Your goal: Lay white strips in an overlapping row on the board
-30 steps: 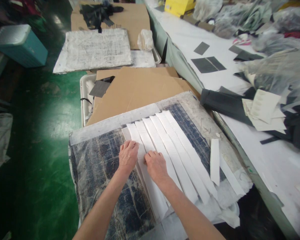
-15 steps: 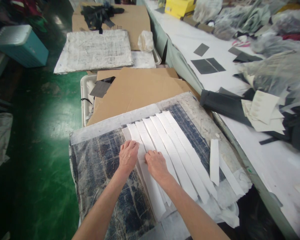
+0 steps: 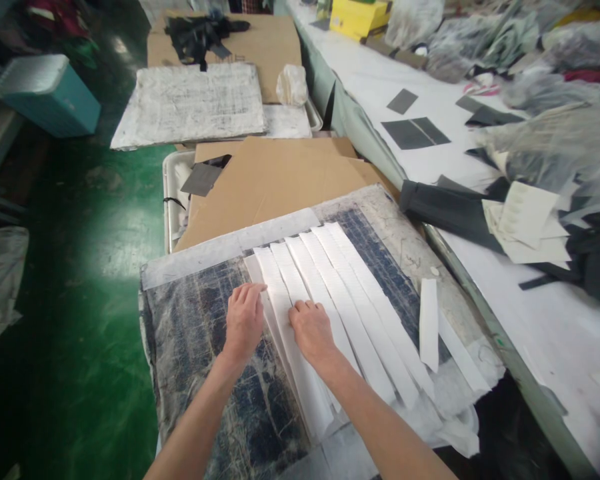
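Several long white strips (image 3: 347, 280) lie side by side, slightly overlapping, on a worn dark-blue padded board (image 3: 195, 333). My left hand (image 3: 245, 319) is at the left edge of the leftmost strip (image 3: 300, 380), its fingers bent and close together. What they hold, if anything, is hidden. My right hand (image 3: 311, 328) rests on the strips to the right, fingers curled down and pressed against the strip beneath them. A short white strip (image 3: 429, 323) lies apart on the board's right side.
Brown cardboard (image 3: 270, 177) lies beyond the board, over a white crate (image 3: 173, 200). On the right, a long white table (image 3: 520, 320) carries dark sheets (image 3: 415, 132), cream cut pieces (image 3: 527, 217) and plastic bags. A teal bin (image 3: 55, 97) stands on the green floor at left.
My left hand has shifted left, from over the leftmost strip to its edge. My right hand stays nearly in place, and the strips lie as before.
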`<state>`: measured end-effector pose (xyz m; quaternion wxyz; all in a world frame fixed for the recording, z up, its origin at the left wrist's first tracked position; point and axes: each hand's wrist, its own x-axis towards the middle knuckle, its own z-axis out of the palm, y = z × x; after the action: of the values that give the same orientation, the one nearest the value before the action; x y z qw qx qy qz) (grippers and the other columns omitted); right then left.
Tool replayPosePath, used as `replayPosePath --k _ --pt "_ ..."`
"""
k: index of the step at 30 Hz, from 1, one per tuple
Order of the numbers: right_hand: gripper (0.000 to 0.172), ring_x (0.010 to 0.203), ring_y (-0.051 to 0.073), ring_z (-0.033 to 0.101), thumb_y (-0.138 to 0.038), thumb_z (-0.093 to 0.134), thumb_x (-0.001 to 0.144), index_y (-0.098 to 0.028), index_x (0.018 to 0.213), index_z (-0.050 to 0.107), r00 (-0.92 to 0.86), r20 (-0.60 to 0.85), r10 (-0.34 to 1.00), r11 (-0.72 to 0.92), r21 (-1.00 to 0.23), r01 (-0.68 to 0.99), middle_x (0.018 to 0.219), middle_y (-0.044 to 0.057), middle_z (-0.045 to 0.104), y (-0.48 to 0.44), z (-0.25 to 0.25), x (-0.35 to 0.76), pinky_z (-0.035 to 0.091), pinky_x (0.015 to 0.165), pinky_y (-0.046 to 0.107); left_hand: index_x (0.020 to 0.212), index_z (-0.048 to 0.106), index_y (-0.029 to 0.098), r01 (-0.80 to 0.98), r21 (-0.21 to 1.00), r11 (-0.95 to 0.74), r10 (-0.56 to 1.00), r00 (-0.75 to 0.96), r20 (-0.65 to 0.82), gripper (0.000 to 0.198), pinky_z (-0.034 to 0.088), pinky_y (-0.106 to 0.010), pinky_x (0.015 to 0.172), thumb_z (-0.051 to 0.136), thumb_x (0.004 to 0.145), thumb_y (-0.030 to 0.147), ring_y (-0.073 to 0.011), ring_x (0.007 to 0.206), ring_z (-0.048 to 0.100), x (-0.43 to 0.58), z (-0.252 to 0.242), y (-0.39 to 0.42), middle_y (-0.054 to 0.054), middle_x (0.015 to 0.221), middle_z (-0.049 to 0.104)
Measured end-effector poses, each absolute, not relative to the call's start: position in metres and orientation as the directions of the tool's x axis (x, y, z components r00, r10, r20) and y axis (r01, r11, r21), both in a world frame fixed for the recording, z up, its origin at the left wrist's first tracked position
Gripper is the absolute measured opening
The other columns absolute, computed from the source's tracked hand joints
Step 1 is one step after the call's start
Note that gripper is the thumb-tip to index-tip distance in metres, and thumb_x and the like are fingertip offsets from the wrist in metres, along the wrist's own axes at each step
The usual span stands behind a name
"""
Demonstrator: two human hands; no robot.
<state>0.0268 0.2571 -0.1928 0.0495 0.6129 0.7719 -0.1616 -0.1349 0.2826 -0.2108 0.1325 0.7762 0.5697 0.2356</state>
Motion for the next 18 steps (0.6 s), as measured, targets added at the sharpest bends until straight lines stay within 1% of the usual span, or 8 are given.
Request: replayPosePath --k 2,3,5,6,8,11,15,18 --pt "0.015 0.094 0.025 0.059 -0.012 0.051 0.092 -0.018 0.089 0.065 -0.235 -0.268 0.934 0.187 -0.192 0.963 0.095 0.007 0.066 0.257 -0.194 0.027 0.038 0.078 0.038 0.106 0.06 0.017 0.783 0.483 -0.392 0.92 0.32 0.227 0.025 0.045 -0.037 0.095 0.042 0.094 0.006 -0.0208 0.107 0.055 -0.136 -0.204 0.258 -0.008 0.109 0.067" --pt "0.015 0.094 0.025 0.059 -0.012 0.052 0.091 -0.018 0.089 0.065 -0.231 -0.266 0.936 0.182 -0.195 0.964 0.095 0.007 0.066 0.256 -0.195 0.027 0.039 0.078 0.038 0.106 0.061 0.017 0.749 0.475 -0.461 0.887 0.404 0.223 0.024 0.044 -0.038 0.096 0.043 0.094 0.007 -0.021 0.108 0.056 -0.134 -0.204 0.244 -0.007 0.11 0.067" --pt "0.012 0.094 0.025 0.059 -0.012 0.054 0.091 -0.019 0.088 0.064 -0.221 -0.26 0.94 0.171 -0.201 0.965 0.094 0.006 0.066 0.255 -0.196 0.027 0.039 0.078 0.038 0.11 0.061 0.016 0.704 0.424 -0.57 0.817 0.543 0.196 0.024 0.042 -0.04 0.098 0.045 0.094 0.009 -0.0225 0.113 0.055 -0.129 -0.21 0.218 -0.008 0.114 0.067" --pt "0.011 0.094 0.025 0.059 -0.012 0.055 0.09 -0.018 0.088 0.064 -0.214 -0.256 0.943 0.164 -0.204 0.965 0.094 0.007 0.066 0.255 -0.197 0.027 0.039 0.078 0.038 0.114 0.061 0.015 0.704 0.388 -0.594 0.798 0.575 0.179 0.025 0.042 -0.042 0.099 0.046 0.094 0.009 -0.0236 0.117 0.055 -0.126 -0.214 0.207 -0.009 0.117 0.067" --pt "0.009 0.094 0.025 0.058 -0.012 0.056 0.09 -0.018 0.092 0.062 -0.194 -0.242 0.951 0.144 -0.207 0.968 0.096 0.007 0.066 0.254 -0.197 0.026 0.039 0.079 0.038 0.12 0.059 0.012 0.738 0.315 -0.597 0.8 0.58 0.155 0.03 0.041 -0.043 0.101 0.045 0.094 0.009 -0.0251 0.121 0.053 -0.12 -0.224 0.193 -0.01 0.122 0.067" --pt "0.01 0.095 0.026 0.058 -0.011 0.055 0.09 -0.016 0.097 0.06 -0.154 -0.21 0.965 0.108 -0.215 0.971 0.099 0.009 0.064 0.253 -0.196 0.024 0.04 0.081 0.038 0.121 0.06 0.012 0.788 0.238 -0.568 0.823 0.553 0.132 0.032 0.041 -0.044 0.101 0.042 0.095 0.009 -0.0259 0.123 0.053 -0.111 -0.232 0.185 -0.011 0.124 0.066" --pt "0.011 0.095 0.026 0.057 -0.011 0.059 0.087 -0.017 0.096 0.058 -0.112 -0.164 0.98 0.064 -0.27 0.961 0.1 0.008 0.064 0.248 -0.185 0.027 0.042 0.082 0.038 0.119 0.062 0.016 0.815 0.195 -0.545 0.837 0.544 0.067 0.033 0.042 -0.043 0.101 0.04 0.096 0.009 -0.0256 0.123 0.054 -0.105 -0.227 0.185 -0.01 0.122 0.066" --pt "0.016 0.099 0.024 0.057 -0.014 0.06 0.088 -0.019 0.102 0.055 -0.072 -0.104 0.992 0.031 -0.347 0.937 0.106 0.006 0.063 0.235 -0.168 0.04 0.043 0.087 0.036 0.118 0.063 0.017 0.821 0.185 -0.54 0.84 0.54 0.052 0.032 0.041 -0.044 0.102 0.041 0.095 0.009 -0.0259 0.123 0.054 -0.103 -0.221 0.184 -0.01 0.12 0.066"
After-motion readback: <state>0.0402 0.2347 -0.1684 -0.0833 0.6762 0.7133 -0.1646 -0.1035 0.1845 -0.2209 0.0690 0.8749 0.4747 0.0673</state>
